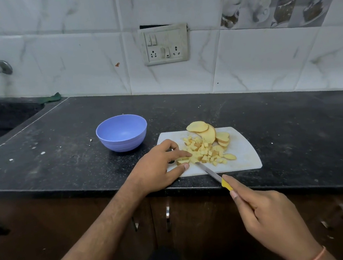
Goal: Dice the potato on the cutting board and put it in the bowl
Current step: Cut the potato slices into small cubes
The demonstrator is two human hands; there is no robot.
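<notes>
Nearest to me, the person's right hand [263, 211] has its fingers [233, 194] curled tight round the yellow plastic handle of a slim steel-bladed knife [210, 173], the tip lying low among the cut pieces. The left hand [159, 165] rests on the near left corner of the white plastic cutting board [244, 159], fingers straight and a little apart, fingertips touching the edge of the pile to steady it. On the board sits a heap of small pale-yellow potato cubes [205, 151], and just behind them a few whole round potato slices [205, 131] lean together, uncut. Farther left on the black speckled stone tabletop [65, 148] stands the lilac plastic bowl [121, 132], with nothing in it. I'd judge the dicing mostly done: the last slices need cutting, then everything moves to the bowl.
</notes>
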